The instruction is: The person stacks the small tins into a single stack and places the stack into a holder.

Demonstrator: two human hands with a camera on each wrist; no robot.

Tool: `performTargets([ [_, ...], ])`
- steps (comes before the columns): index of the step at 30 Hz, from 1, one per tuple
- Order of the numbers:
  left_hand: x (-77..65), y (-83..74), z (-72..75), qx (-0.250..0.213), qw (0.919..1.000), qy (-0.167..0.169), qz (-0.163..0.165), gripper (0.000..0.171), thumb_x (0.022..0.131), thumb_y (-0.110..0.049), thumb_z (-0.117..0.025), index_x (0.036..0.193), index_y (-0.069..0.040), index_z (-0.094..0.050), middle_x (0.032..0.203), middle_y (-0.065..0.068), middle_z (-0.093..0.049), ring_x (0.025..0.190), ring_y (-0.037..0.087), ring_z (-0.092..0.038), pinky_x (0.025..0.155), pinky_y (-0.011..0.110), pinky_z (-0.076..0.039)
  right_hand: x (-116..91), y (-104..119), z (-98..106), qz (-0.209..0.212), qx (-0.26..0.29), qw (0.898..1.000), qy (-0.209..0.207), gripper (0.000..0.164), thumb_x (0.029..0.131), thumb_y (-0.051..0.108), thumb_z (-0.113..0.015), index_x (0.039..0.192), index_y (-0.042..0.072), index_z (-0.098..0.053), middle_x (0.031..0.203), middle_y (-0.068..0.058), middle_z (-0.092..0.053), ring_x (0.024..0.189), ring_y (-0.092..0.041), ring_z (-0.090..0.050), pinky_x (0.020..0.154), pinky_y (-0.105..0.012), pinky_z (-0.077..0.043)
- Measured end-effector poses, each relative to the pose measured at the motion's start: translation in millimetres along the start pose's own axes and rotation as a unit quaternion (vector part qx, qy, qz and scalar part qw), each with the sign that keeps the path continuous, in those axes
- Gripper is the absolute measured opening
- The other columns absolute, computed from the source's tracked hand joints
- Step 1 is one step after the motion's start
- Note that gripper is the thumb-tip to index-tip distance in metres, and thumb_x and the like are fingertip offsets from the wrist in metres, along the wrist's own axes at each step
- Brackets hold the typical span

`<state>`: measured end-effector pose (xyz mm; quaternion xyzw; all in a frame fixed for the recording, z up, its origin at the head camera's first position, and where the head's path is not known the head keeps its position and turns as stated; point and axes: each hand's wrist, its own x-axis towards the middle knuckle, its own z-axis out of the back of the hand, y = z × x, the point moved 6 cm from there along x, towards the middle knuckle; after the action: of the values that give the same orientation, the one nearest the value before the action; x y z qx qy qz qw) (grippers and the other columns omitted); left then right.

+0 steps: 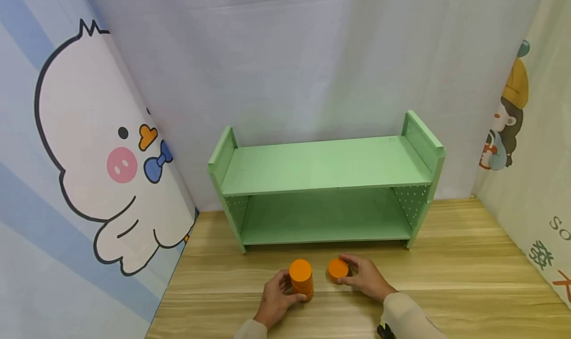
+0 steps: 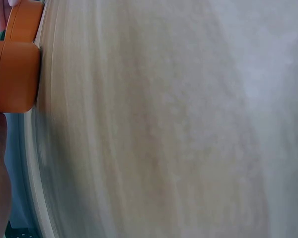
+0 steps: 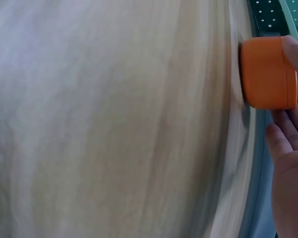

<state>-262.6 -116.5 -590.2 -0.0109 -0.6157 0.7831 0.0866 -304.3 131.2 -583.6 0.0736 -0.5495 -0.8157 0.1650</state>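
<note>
In the head view, a stack of round orange containers point(image 1: 301, 274) stands on the table before the shelf. My left hand point(image 1: 273, 299) holds the stack from its left side, thumb in front and fingers behind. A single round orange container point(image 1: 337, 270) sits just to the right, apart from the stack. Thumb and fingers of my right hand point(image 1: 367, 278) grip it from the right. The right wrist view shows this container point(image 3: 268, 73) on the table, with a lid seam around it. In the left wrist view the stack's bottom container point(image 2: 17, 77) is visible; its upper part is cut off.
A light green two-tier shelf point(image 1: 325, 165) stands behind the containers, against a pale curtain point(image 1: 285, 71). The wood-grain table point(image 1: 464, 264) extends to both sides. Printed cloths flank it, one with a white cartoon bird point(image 1: 89, 131). A small black object point(image 1: 384, 330) lies by the right sleeve.
</note>
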Motion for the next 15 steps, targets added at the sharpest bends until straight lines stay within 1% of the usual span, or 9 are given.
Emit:
performTargets([
  [6, 0.4, 1.4, -0.3, 0.002, 1.0000, 0.003, -0.003, 0.057, 0.074, -0.014, -0.090, 0.122, -0.002, -0.062, 0.124, 0.014, -0.066, 0.116, 0.033, -0.063, 0.097, 0.037, -0.055, 1.0, -2.3, -0.3, -0.007, 0.013, 1.000, 0.001, 0.065, 0.082, 0.006, -0.083, 0.135, -0.015, -0.051, 0.138, -0.030, -0.052, 0.133, -0.046, -0.045, 0.109, -0.047, -0.040],
  [10, 0.8, 2.3, -0.4, -0.002, 1.0000, 0.003, 0.004, 0.058, 0.073, -0.014, -0.090, 0.122, -0.002, -0.061, 0.124, 0.014, -0.066, 0.116, 0.032, -0.062, 0.097, 0.037, -0.055, 1.7, -1.7, -0.4, -0.006, 0.012, 1.000, 0.000, 0.065, 0.082, 0.006, -0.083, 0.135, -0.014, -0.052, 0.138, -0.030, -0.052, 0.132, -0.046, -0.045, 0.109, -0.047, -0.041],
  [15, 1.1, 2.0, -0.4, 0.002, 1.0000, 0.002, 0.005, 0.058, 0.073, -0.014, -0.090, 0.122, -0.003, -0.062, 0.124, 0.013, -0.066, 0.116, 0.032, -0.063, 0.097, 0.036, -0.055, 1.5, -0.3, 0.1, -0.003, 0.006, 1.000, -0.005, 0.064, 0.082, 0.007, -0.083, 0.134, -0.014, -0.052, 0.138, -0.031, -0.052, 0.132, -0.046, -0.046, 0.108, -0.047, -0.042],
])
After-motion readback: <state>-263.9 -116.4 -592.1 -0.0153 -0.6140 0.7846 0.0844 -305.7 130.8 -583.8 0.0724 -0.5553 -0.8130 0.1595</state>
